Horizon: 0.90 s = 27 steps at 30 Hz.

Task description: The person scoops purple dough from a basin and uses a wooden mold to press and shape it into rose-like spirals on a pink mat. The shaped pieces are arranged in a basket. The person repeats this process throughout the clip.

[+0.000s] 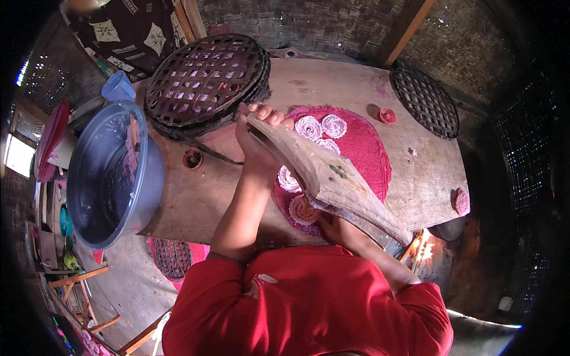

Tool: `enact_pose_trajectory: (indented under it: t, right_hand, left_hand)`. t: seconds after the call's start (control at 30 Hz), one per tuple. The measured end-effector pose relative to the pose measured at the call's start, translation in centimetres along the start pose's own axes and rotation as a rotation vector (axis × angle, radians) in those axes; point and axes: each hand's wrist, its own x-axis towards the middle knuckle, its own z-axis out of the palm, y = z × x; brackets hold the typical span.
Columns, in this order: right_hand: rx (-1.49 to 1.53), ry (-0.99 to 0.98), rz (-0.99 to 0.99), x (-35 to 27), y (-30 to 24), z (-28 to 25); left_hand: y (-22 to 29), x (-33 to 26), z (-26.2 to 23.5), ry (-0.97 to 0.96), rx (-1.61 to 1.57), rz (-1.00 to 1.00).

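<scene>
A long, carved piece of pale wood [332, 169] slants across the middle, above the table. My left hand [261, 127] is closed round its upper left end, with the fingers curled over the top. Beneath the wood's lower part is my right hand [337, 230], whose fingers are mostly hidden, close to a pink coiled spiral [303, 210]. Below the wood lies a round, red-pink mat [374, 148]. More pale pink spirals of thin strands rest on it, among them one at the top [334, 126] and one at the left [288, 179]. The wood partly covers them.
A big grey-blue basin [151, 178] with pink residue stands at the left, a blue scoop [119, 86] behind it. Stacked woven racks [208, 77] sit at the back left of the wooden table [332, 77]. Another rack [424, 98] is far right. Fire [423, 244] glows beside the table's right.
</scene>
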Motion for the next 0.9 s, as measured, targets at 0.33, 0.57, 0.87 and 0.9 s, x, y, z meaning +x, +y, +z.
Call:
enact_pose_trajectory:
  t: [0.33,0.57,0.87,0.9]
  right_hand:
    - [1.118,-0.543,0.625,5.0,3.5,-14.2]
    - [0.758,-0.627,0.874,6.5,3.7,-13.5]
    - [0.675,-0.583,0.814,6.3,2.3,-15.0]
    - [0.654,-0.564,0.794,6.2,1.9,-15.1]
  left_hand:
    - [-2.3,8.6,1.5,0.139,0.281,-0.103]
    - [-6.0,5.5,-7.2,0.441,-0.038,-0.174]
    - [-5.5,5.7,-5.0,0.368,-0.004,-0.139]
    - [-5.2,6.0,-4.4,0.354,0.009,-0.124]
